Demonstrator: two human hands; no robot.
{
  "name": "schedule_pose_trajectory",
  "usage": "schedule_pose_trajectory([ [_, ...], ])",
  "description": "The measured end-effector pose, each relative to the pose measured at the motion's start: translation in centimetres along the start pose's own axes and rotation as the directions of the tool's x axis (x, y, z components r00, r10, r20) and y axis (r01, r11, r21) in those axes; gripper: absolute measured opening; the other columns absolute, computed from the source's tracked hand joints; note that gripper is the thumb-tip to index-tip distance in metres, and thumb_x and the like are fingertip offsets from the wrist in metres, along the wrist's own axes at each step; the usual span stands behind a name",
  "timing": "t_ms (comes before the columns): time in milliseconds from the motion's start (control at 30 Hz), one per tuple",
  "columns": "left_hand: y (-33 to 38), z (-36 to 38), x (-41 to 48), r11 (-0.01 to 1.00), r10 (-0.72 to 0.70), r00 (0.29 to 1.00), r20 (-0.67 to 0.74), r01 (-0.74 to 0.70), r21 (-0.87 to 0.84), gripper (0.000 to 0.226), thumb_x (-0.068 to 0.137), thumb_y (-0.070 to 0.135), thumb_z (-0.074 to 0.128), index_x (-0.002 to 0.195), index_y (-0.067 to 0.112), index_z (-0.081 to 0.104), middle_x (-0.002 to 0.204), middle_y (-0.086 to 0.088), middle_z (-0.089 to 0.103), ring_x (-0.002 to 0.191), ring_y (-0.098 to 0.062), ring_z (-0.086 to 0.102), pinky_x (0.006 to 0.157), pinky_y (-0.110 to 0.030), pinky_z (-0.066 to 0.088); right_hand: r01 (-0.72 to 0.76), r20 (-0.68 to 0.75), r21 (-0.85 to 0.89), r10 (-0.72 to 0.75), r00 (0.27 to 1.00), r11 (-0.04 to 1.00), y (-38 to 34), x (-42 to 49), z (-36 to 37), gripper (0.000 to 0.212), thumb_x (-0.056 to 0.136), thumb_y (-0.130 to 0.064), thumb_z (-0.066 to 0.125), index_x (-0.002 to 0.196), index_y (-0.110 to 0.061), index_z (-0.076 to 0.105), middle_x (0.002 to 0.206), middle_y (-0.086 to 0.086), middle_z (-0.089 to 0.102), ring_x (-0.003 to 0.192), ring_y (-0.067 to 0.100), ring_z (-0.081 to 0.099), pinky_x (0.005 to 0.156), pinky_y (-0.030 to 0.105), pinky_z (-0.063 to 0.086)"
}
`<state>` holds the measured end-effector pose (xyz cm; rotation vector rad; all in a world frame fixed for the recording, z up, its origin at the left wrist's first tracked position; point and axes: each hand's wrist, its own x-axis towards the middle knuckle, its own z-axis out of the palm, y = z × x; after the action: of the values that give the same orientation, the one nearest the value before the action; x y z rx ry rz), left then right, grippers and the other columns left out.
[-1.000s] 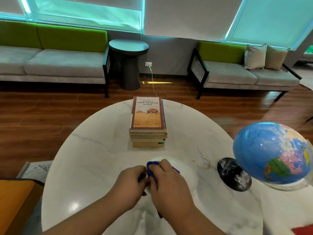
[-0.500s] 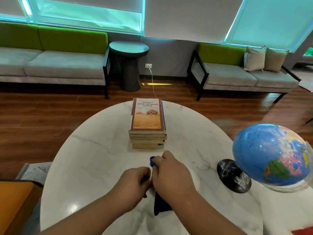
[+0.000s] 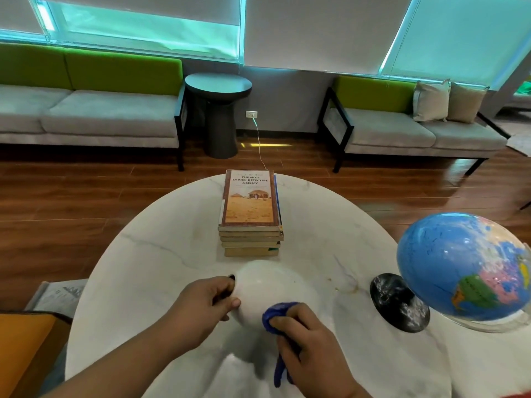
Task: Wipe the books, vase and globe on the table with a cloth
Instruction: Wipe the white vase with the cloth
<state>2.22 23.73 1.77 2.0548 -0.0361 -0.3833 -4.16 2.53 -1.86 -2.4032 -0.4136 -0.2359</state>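
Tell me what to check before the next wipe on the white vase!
1. Left hand grips the vase at its mouth: ok.
2. Right hand presses the blue cloth on the vase: ok.
3. Globe stands apart from both hands: ok.
4. Gap between the vase and the book stack: cannot tell, they look close.
5. Vase resting on the table: cannot tell, its underside is hidden.
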Motion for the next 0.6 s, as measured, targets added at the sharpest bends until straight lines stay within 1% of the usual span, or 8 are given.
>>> schedule_pose_trajectory([
  [67,-0.5,-0.8,0.0,0.999,-0.042,0.999,0.015,0.043,-0.022,0.008,0.088,0.011,0.066,0.093,0.014,0.072,0.096,0.003,0.07,0.071,-0.01,0.062,0.059,-0.013,0.049,-0.147,-0.063,0.098,0.154,0.986,0.984,1.3,-0.8,0.3,0.034,0.083,-0.018,0.062,0.097,-0.049,0.058,0.1,-0.023,0.051,0.086,-0.004,0.057,0.075,0.004,0.041],
  [133,-0.8,-1.3,-0.3,0.986,-0.103,0.993,0.063,0.11,-0.129,0.005,0.088,0.011,0.067,0.087,0.01,0.072,0.087,0.001,0.071,0.067,-0.013,0.059,0.061,-0.017,0.05,-0.366,-0.113,0.213,0.395,0.912,0.906,2.6,-1.2,0.3,0.044,0.085,-0.01,0.067,0.084,-0.054,0.06,0.097,-0.019,0.056,0.09,-0.004,0.058,0.078,0.006,0.041],
  [233,-1.2,-1.2,-0.8,0.927,-0.178,0.974,0.137,0.212,-0.309,0.022,0.091,0.014,0.063,0.073,0.001,0.059,0.06,-0.005,0.05,0.058,-0.015,0.045,0.063,-0.025,0.049,-0.649,0.069,0.311,0.665,0.744,0.694,3.7,-0.5,0.0,0.031,0.091,-0.015,0.064,0.09,-0.046,0.058,0.104,-0.01,0.059,0.093,0.002,0.058,0.083,0.019,0.044],
  [333,-1.6,-1.0,-0.7,0.908,-0.209,0.971,0.115,0.237,-0.345,0.028,0.094,0.018,0.059,0.086,-0.009,0.058,0.066,-0.008,0.045,0.06,-0.015,0.043,0.065,-0.023,0.049,-0.726,0.13,0.359,0.739,0.661,0.586,4.0,0.7,-0.1,0.02,0.095,-0.021,0.058,0.109,-0.033,0.063,0.113,-0.004,0.06,0.097,0.011,0.058,0.086,0.026,0.046],
  [400,-1.8,-1.2,-0.5,0.946,-0.177,0.98,0.087,0.194,-0.26,0.021,0.094,0.02,0.058,0.093,0.0,0.066,0.077,-0.006,0.061,0.066,-0.015,0.05,0.066,-0.021,0.05,-0.726,0.097,0.418,0.768,0.633,0.546,3.8,1.4,-0.4,0.023,0.096,-0.022,0.057,0.118,-0.029,0.061,0.115,-0.004,0.061,0.102,0.016,0.059,0.094,0.034,0.048],
  [467,-2.0,-1.4,-0.4,0.967,-0.163,0.982,0.094,0.178,-0.184,0.018,0.094,0.022,0.059,0.09,0.007,0.069,0.083,-0.003,0.067,0.07,-0.015,0.054,0.066,-0.022,0.05,-0.715,0.093,0.489,0.785,0.613,0.5,3.7,2.1,-0.9,0.025,0.096,-0.021,0.056,0.12,-0.027,0.061,0.112,-0.005,0.063,0.102,0.018,0.06,0.096,0.04,0.049],
  [533,-2.6,-1.5,-0.4,0.967,-0.186,0.976,0.112,0.202,-0.155,0.025,0.094,0.024,0.06,0.081,0.002,0.062,0.069,-0.004,0.058,0.065,-0.016,0.049,0.066,-0.025,0.05,-0.719,0.111,0.487,0.781,0.614,0.496,3.8,2.6,-1.4,0.027,0.097,-0.021,0.055,0.122,-0.026,0.061,0.111,-0.007,0.063,0.102,0.017,0.06,0.097,0.041,0.049],
  [600,-3.0,-1.4,-0.5,0.964,-0.203,0.973,0.106,0.218,-0.155,0.03,0.094,0.024,0.059,0.084,-0.004,0.058,0.067,-0.004,0.051,0.063,-0.015,0.046,0.067,-0.028,0.049,-0.731,0.116,0.406,0.763,0.637,0.549,4.1,3.0,-1.4,0.033,0.098,-0.022,0.053,0.131,-0.024,0.057,0.116,-0.007,0.06,0.104,0.016,0.058,0.097,0.036,0.048],
])
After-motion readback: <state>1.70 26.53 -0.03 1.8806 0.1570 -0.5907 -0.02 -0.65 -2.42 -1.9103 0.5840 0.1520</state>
